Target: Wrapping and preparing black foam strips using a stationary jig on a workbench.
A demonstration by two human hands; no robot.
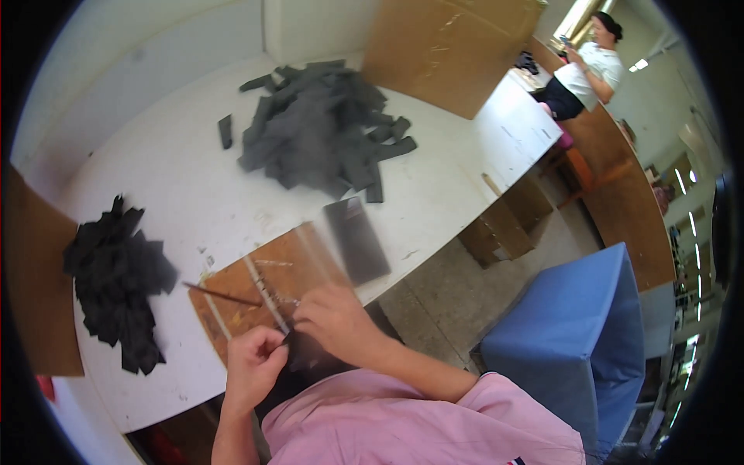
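Observation:
My left hand [254, 366] is closed, thumb and finger pinching a small black piece [288, 341] that looks like fabric. Close beside it, my right hand [335, 319] has its fingers curled together over the near edge of a wooden board [213, 312]. Whatever it holds is too small and blurred to make out. Pale strips run across the board, and a thin brown stick [225, 294] lies over its left part. Right of the board is a dark flat rectangular object [358, 242].
A heap of dark grey strips [314, 128] lies at the back of the white table [209, 194], and a black pile [122, 283] at left. Cardboard boxes [446, 54] flank the table. On the right are a blue fabric bin [542, 318] and, farther off, a person [589, 74].

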